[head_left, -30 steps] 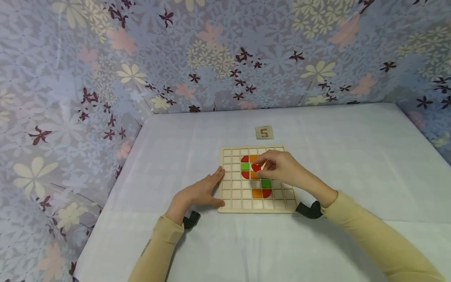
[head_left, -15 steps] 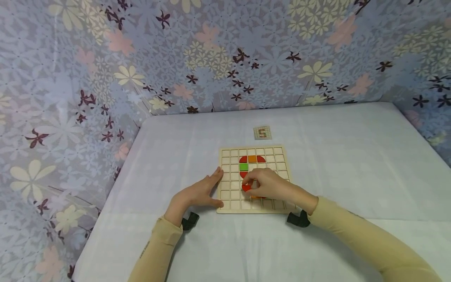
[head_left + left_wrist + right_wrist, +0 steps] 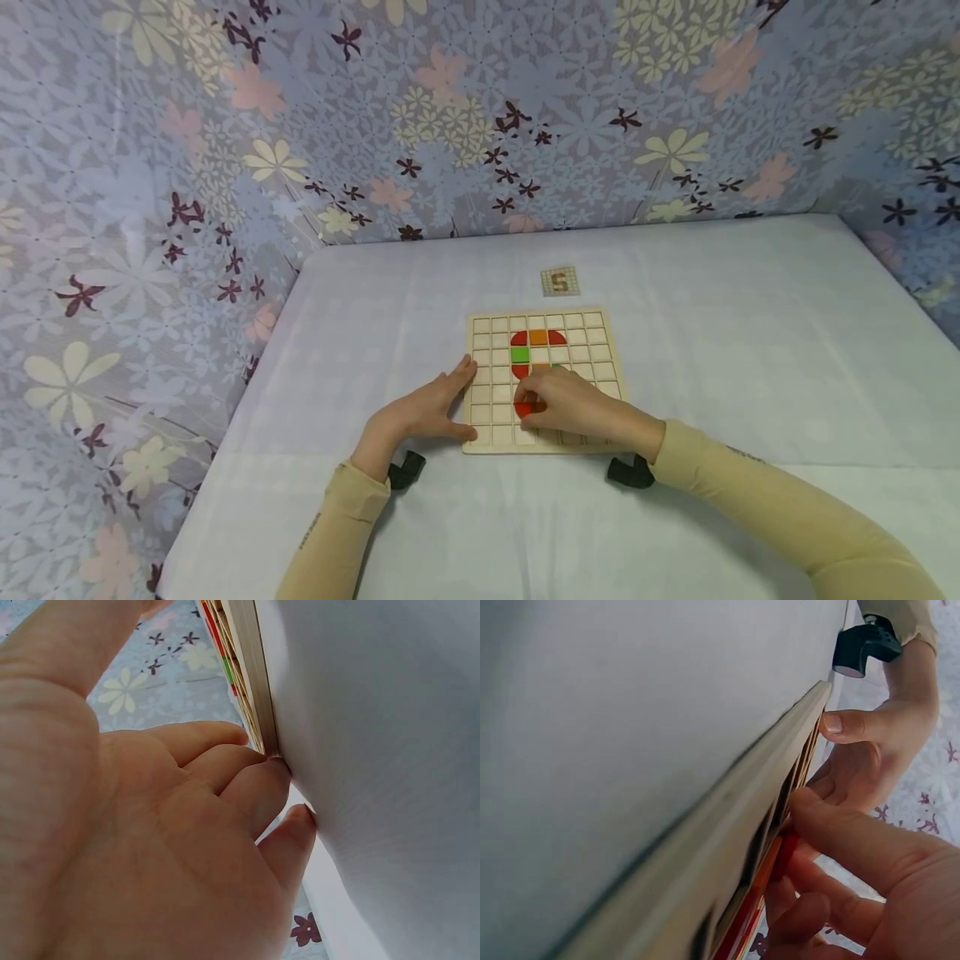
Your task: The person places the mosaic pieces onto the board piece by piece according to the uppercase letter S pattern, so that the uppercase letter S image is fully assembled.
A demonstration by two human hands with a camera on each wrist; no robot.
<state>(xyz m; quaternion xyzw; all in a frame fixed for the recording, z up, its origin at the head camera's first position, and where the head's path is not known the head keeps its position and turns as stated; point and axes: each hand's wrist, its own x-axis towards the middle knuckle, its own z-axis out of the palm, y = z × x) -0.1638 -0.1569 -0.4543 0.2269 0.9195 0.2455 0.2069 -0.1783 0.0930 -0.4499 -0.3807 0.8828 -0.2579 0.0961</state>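
In the head view my right hand (image 3: 573,406) pinches a red rounded tile (image 3: 524,410) low on the wooden grid board (image 3: 491,414). The tile sits at a square in the lower-left part of the pattern, and its red edge (image 3: 784,856) shows between thumb and fingers in the right wrist view. My left hand (image 3: 426,408) lies spread at the board's left edge, fingertips and thumb touching the frame. Farther up the grid are red corner tiles (image 3: 519,338), an orange square tile (image 3: 538,337) and a green square tile (image 3: 520,355). My right hand hides the pattern's lower right.
A small card (image 3: 560,282) printed with a gridded S lies just behind the board. White cloth (image 3: 375,317) covers the table, and a flowered fabric wall (image 3: 450,125) rises behind it. Black wrist mounts (image 3: 407,471) sit below both wrists.
My right hand has carried the red tile down and left, from above the pattern's middle to a lower square, and has settled slightly lower there. My left hand has stayed at the board's edge.
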